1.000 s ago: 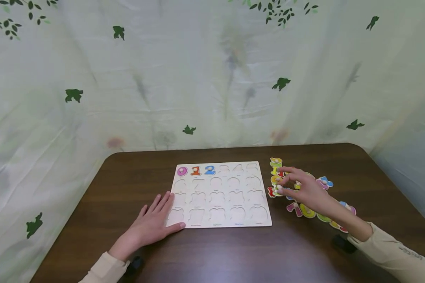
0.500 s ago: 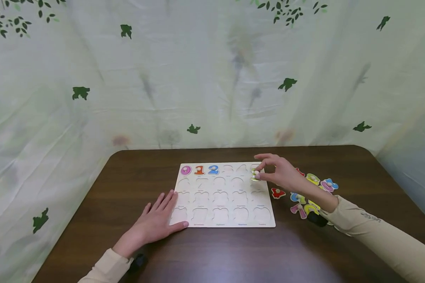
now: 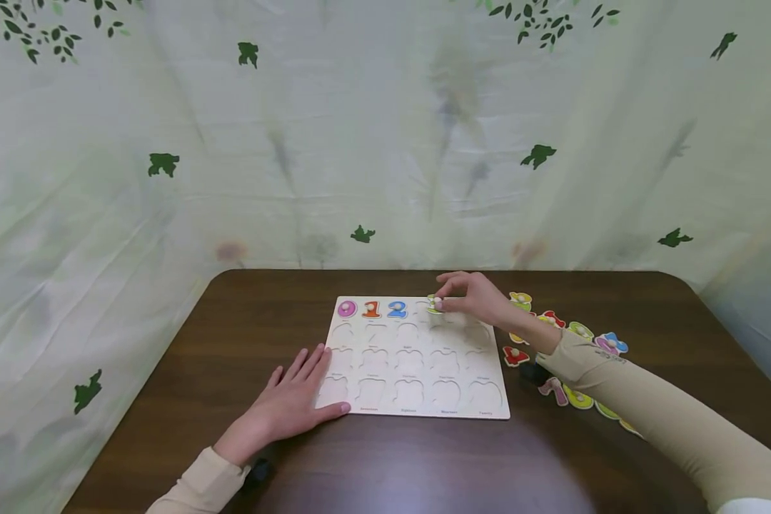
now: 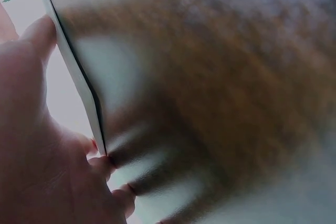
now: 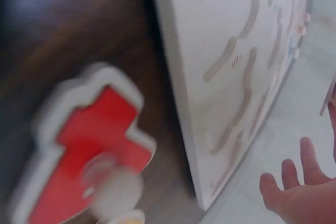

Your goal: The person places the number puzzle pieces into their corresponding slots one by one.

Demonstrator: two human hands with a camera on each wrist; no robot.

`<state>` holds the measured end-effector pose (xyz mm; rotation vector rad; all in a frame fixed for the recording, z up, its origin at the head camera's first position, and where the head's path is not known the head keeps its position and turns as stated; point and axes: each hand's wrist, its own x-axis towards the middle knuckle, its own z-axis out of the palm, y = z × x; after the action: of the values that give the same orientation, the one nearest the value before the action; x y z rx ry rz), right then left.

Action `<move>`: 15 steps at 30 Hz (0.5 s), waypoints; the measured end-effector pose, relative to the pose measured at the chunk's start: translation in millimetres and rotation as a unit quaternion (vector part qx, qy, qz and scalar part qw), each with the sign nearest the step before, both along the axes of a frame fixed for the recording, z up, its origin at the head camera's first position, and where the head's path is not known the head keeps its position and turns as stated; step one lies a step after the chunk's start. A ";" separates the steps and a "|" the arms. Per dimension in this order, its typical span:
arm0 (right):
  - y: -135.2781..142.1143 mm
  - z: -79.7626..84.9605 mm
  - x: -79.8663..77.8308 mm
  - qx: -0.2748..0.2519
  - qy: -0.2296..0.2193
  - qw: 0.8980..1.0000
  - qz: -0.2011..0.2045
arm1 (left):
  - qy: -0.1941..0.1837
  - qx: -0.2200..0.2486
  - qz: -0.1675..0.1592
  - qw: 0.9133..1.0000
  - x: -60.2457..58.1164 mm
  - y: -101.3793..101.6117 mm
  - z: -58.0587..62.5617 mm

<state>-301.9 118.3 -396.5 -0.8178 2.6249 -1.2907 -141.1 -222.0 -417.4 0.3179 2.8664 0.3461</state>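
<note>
A white number puzzle board (image 3: pixel 392 389) lies on the table, its top row holding a purple 0 (image 3: pixel 347 308), an orange 1 (image 3: pixel 371 309) and a blue 2 (image 3: pixel 397 309). My left hand (image 3: pixel 289 403) rests at the board's lower left edge, fingers extended and touching it; the left wrist view shows the thumb and fingertips along the board's edge (image 4: pixel 86 93). With thumb and finger, my right hand (image 3: pixel 478 296) pinches a small green puzzle piece (image 3: pixel 432 305) over the top row, right of the 2. Its numeral is too small to read.
More number pieces lie right of the board, partly hidden by the right forearm. A red piece (image 3: pixel 515 356) with a round knob is closest to the board's right edge. The brown table (image 3: pixel 411 464) ends at a pale leaf-patterned curtain (image 3: pixel 385 143).
My right hand has picked the green piece from the pile and carried it left over the board's top row. My left hand has stayed at the board's edge. The head view has shifted slightly.
</note>
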 end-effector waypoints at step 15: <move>-32.1 -17.2 -20.9 0.074 -0.031 0.996 -0.038 | -0.008 0.002 0.008 1.000 0.1 -0.2 -1.1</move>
<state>-322.8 86.2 -413.7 -0.6507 2.6860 -1.1029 -141.0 -222.2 -418.5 0.2910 2.8542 0.3567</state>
